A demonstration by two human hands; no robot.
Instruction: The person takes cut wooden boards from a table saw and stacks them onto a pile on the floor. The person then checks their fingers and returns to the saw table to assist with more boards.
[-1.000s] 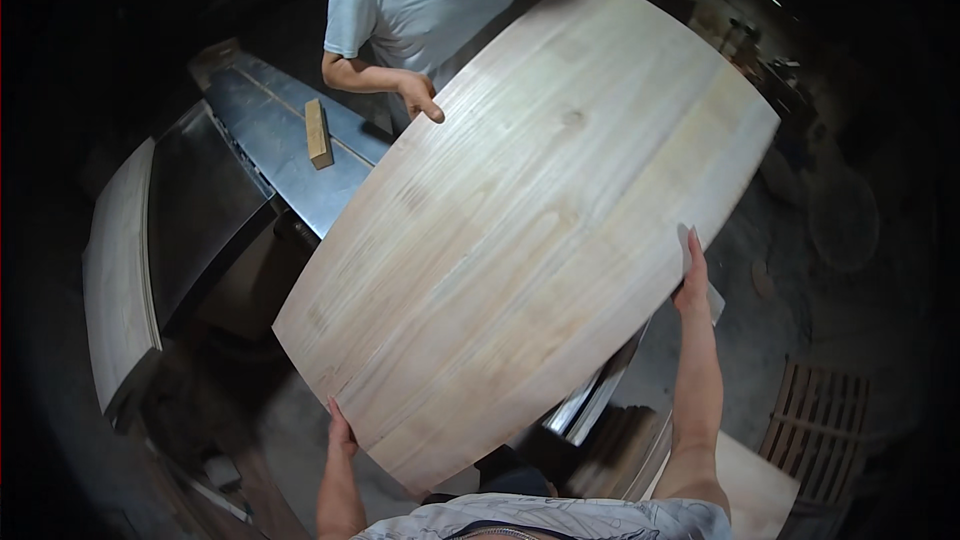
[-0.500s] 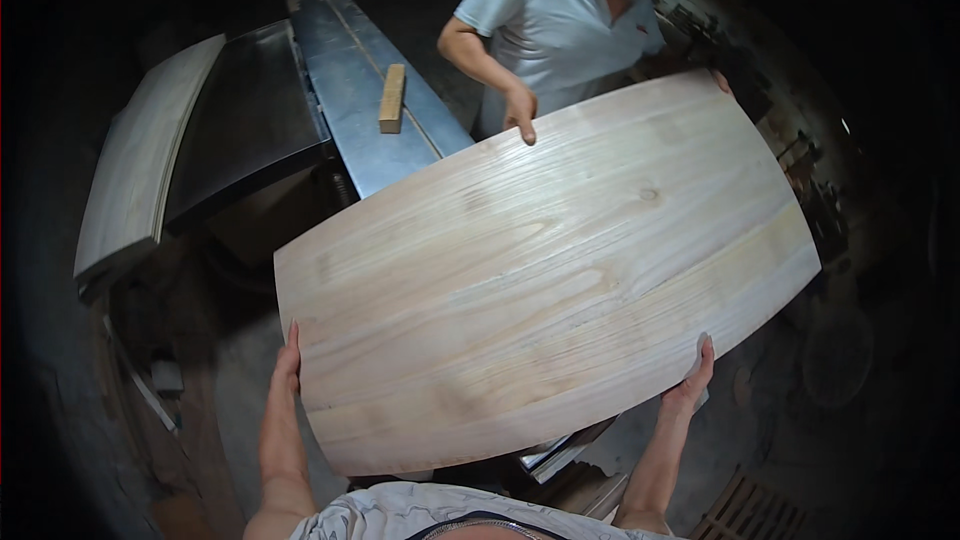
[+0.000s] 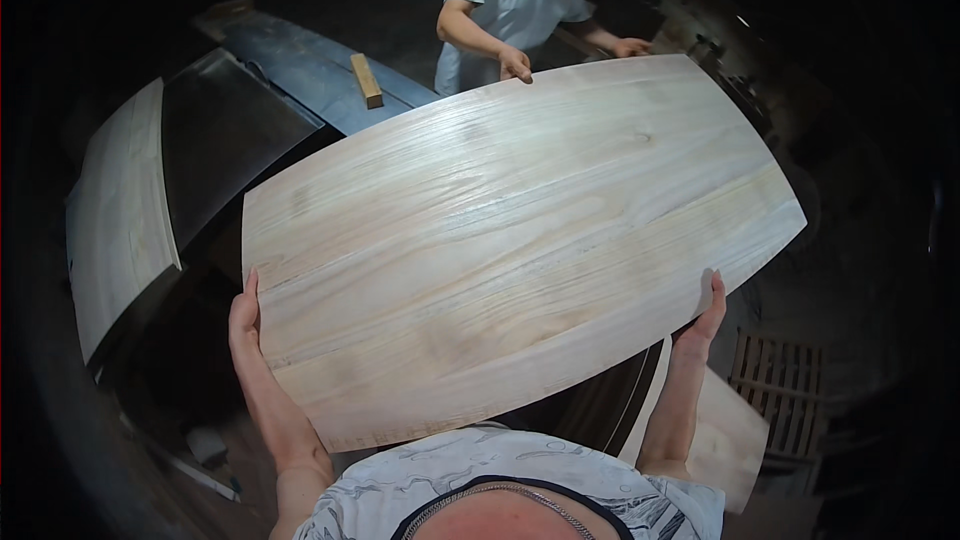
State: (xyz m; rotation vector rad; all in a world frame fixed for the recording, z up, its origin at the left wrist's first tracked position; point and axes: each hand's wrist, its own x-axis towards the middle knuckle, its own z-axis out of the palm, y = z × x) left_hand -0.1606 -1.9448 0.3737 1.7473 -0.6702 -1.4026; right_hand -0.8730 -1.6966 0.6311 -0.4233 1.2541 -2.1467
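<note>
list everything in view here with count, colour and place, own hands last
large wooden panel: 1, pale, centre, between both people
co-worker: 1, light blue top, beyond the panel's far edge
metal table: 1, grey-blue, upper left
wood block: 1, yellowish, on that table
dark surface: 1, near black, left
curved board: at least 1, pale, far left
lower board: 1, pale, lower right
slatted rack: 1, brown, right
patterned shirt: 1, whitish, bottom
left hand: 1, bare, panel's left edge
right hand: 1, bare, panel's near edge
</note>
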